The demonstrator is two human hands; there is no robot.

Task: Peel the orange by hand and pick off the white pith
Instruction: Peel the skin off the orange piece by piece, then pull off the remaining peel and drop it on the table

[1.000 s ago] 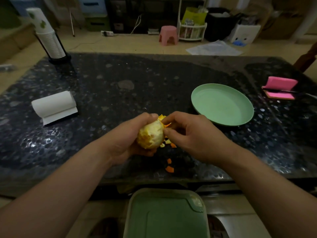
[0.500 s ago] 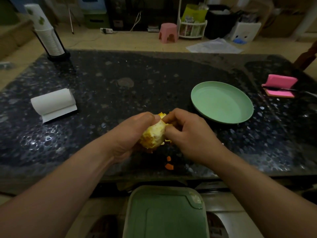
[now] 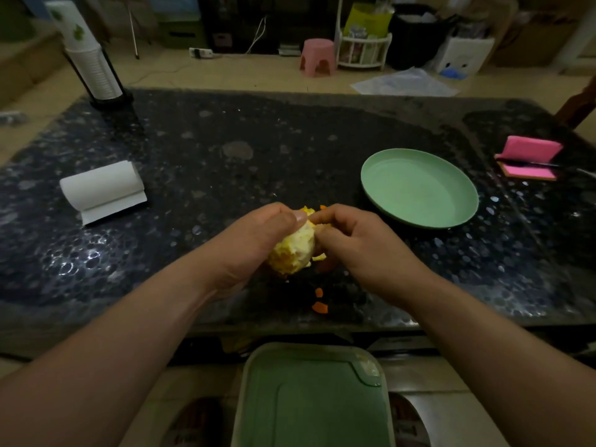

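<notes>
A mostly peeled orange [image 3: 295,250], pale with pith, is held above the near edge of a dark speckled tabletop [image 3: 200,150]. The left hand [image 3: 258,235] curls around it while the right hand [image 3: 351,240] pinches at its top. Peel scraps [image 3: 320,307] lie below the orange, a green plate [image 3: 419,188] to its right, a paper roll [image 3: 103,188] well to its left.

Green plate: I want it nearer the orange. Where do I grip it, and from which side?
Pinch the green plate at its near-left rim, coming in from the near side with the right hand. It lies flat on the table, so the raised rim is the only lip for fingers, and that stretch is closest.
</notes>
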